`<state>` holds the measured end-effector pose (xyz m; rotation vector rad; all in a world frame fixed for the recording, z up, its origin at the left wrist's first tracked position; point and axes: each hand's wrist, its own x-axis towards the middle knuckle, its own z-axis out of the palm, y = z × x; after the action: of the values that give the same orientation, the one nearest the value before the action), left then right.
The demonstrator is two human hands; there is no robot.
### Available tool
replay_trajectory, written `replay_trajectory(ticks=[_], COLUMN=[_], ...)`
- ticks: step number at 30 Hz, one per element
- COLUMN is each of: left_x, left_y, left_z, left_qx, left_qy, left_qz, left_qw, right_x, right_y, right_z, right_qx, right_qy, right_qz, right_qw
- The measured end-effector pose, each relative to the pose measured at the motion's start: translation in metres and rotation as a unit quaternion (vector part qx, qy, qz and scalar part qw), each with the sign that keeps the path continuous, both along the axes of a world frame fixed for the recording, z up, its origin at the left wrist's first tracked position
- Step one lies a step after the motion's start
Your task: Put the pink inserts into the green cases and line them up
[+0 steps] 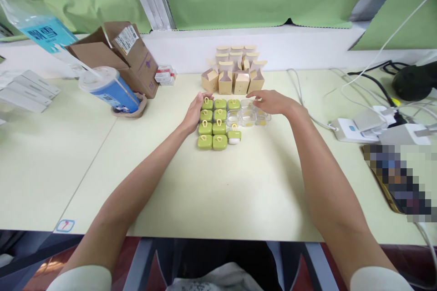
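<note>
My left hand (195, 111) lies along the left side of a block of small green cases (205, 127) with pale loops on top, its fingers stretched out around the back corner. Beside the green rows stand several clear plastic cups (248, 118). My right hand (271, 101) is over the back right of these cups, fingers extended and slightly bent, the thumb hard to see. It seems to touch the cups, with nothing visible in its grasp. One green and white case (234, 137) at the front right of the block shows a white lower part.
Open beige cartons (226, 82) stand in rows behind the cases. On the left are a blue drink cup (119, 93), a brown cardboard box (136, 66) and a small red-white box (165, 75). A power strip (353, 131), cables and a phone (392, 186) lie right.
</note>
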<state>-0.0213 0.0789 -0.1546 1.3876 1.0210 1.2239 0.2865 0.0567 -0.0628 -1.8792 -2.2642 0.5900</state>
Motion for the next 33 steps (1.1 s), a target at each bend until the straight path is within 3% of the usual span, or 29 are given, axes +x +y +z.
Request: replay_trajectory(ticks=[6, 9, 11, 17, 33], left_x=[-0.001, -0.002, -0.002, -0.002, -0.003], left_y=[0.001, 0.001, 0.001, 0.003, 0.004], left_z=[-0.003, -0.004, -0.005, -0.006, -0.007], left_qx=[-0.001, 0.006, 0.01, 0.009, 0.019], left_qy=[-0.007, -0.012, -0.012, -0.023, -0.001], left_qz=[-0.001, -0.004, 0.001, 0.005, 0.005], left_qw=[1.0, 1.0, 1.0, 1.0, 1.0], right_x=[-0.016, -0.041, -0.06, -0.089, -0.087], right_y=[-0.033, -0.059, -0.075, -0.093, -0.092], right_z=[0.039, 0.056, 0.061, 0.061, 0.055], right_qx=[0.092, 0.03, -0.021, -0.081, -0.087], right_qy=[-0.01, -0.001, -0.051, -0.147, -0.101], right_qz=[0.008, 0.08, 0.117, 0.144, 0.153], right_qw=[0.996, 0.996, 0.992, 0.975, 0.979])
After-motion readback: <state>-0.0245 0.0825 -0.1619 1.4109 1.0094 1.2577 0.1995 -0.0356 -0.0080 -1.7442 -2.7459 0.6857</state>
